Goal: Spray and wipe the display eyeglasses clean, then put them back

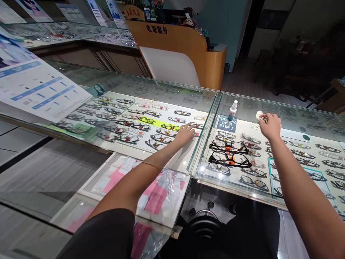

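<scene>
My left hand lies over the left display case with its fingers stretched out, seemingly resting on the glass; nothing shows in it. Rows of eyeglasses lie beneath. Over the right case, my right hand is closed, pinching a crumpled white tissue or cloth. A small dark bit by those fingers is too unclear to name. To the left of this hand stands a clear spray bottle with a white top. Two black eyeglass frames with orange tags lie nearer to me on the glass.
Glass edges of the two cases meet at a seam. A tilted calendar sheet stands at left. Plastic-wrapped pink and white packets fill a lower shelf. A wheeled stool is below; a wooden counter stands behind.
</scene>
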Demonstrator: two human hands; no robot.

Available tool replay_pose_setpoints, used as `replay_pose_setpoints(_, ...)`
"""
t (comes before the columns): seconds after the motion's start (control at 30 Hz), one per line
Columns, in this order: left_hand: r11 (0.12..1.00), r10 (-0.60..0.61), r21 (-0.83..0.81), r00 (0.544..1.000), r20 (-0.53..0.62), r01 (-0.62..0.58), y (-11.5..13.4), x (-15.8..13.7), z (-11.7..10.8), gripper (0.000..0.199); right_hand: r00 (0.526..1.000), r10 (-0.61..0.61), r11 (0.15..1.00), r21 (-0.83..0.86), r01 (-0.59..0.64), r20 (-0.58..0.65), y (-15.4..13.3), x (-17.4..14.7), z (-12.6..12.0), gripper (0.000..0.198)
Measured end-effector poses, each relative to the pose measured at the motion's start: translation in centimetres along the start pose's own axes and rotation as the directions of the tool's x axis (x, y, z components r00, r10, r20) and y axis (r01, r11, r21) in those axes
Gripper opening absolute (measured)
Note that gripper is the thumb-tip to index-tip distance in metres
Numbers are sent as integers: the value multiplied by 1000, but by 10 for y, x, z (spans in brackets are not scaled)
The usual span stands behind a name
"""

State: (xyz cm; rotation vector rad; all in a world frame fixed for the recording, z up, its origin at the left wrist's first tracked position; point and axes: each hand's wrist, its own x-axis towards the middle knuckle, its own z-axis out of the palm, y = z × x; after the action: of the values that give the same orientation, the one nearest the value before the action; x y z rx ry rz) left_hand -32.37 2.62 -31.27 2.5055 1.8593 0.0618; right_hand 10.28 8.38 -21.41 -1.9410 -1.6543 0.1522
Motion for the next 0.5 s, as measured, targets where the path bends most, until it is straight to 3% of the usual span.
replay_pose_setpoints(0.2, 1000, 24, -7, 999, 46, -24, -11, 34, 16, 26, 1000, -16, 1000, 22, 16, -23, 2, -4, -2, 25)
replay_pose_setpoints(0.5, 998, 41, -58, 988, 149, -33, -25, 65, 17, 14, 1000, 2, 1000, 14, -2, -10, -4, -10, -6, 24)
